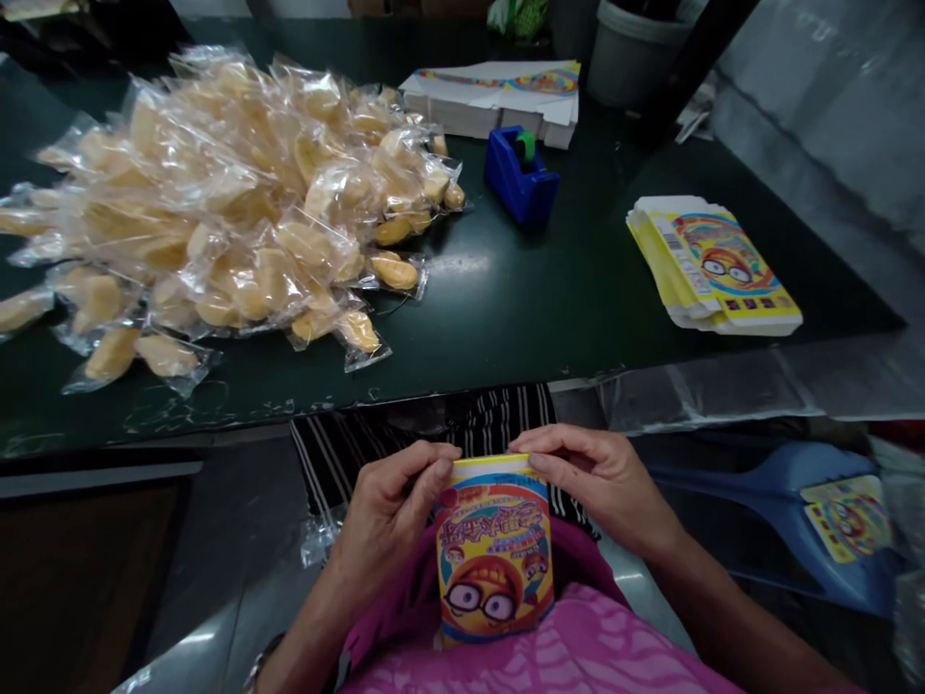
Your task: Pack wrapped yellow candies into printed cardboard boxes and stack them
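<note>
A colourful yellow cardboard box (495, 564) with a cartoon face in glasses rests upside down against my lap, its yellow-edged end towards the table. My left hand (405, 496) pinches the left corner of that end between thumb and fingers. At the right corner, my right hand (596, 477) grips the same edge in a like pinch. What is inside the box cannot be seen. Beyond my hands, on the dark green table (477, 328), lies a large heap of pale yellow pieces in clear wrappers (246, 193).
A blue tape dispenser (521, 183) with green tape stands mid-table. Behind it lies a stack of flat cartons (498, 96); more flattened yellow boxes (719, 265) lie at the right. A grey bucket (632, 53) is at the back. A blue stool (766, 511) holds another printed carton (847, 520).
</note>
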`<state>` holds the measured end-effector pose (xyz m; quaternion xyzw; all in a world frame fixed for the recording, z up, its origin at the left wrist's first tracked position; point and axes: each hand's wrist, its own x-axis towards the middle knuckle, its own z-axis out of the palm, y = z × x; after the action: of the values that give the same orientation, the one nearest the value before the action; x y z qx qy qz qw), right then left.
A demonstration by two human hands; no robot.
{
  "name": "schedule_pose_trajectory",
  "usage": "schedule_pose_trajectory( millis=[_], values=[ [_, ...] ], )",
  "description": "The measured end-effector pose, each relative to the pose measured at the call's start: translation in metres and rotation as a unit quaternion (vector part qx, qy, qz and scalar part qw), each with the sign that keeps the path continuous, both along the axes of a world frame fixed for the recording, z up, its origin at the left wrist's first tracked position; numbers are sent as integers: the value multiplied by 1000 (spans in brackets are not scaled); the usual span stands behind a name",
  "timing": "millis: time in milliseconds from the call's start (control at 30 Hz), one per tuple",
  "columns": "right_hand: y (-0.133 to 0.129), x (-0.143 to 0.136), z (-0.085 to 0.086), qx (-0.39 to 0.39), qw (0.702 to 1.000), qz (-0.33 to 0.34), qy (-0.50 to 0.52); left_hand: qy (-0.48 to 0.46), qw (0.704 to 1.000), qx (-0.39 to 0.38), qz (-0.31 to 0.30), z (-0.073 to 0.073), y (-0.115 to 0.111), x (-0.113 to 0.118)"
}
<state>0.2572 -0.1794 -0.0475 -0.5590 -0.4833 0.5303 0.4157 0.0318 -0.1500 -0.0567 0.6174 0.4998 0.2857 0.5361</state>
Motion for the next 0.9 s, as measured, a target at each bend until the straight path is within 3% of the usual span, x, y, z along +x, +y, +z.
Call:
schedule_pose_trajectory(
  millis=[200, 333, 533, 667, 767, 900],
  values=[
    [-12, 4, -6, 75, 995, -24, -63, -124, 978, -73, 154, -11, -25, 7],
    [-13, 1, -10, 82, 993, -33, -73, -143, 971, -74, 179, -15, -33, 9],
    [-19, -5, -14, 79, 994, -50, -51, -139, 976, -76, 149, -17, -23, -1],
    [-16, -10, -18, 79, 996, -36, -18, -128, 986, -89, 65, -13, -10, -10],
    [-17, -14, -22, 52, 997, -56, -11, -72, 997, -35, 4, -10, -9, -9],
    [-17, -15, -31, 7, 996, -85, 23, -48, 998, -17, 29, -21, -9, -7]
  ],
)
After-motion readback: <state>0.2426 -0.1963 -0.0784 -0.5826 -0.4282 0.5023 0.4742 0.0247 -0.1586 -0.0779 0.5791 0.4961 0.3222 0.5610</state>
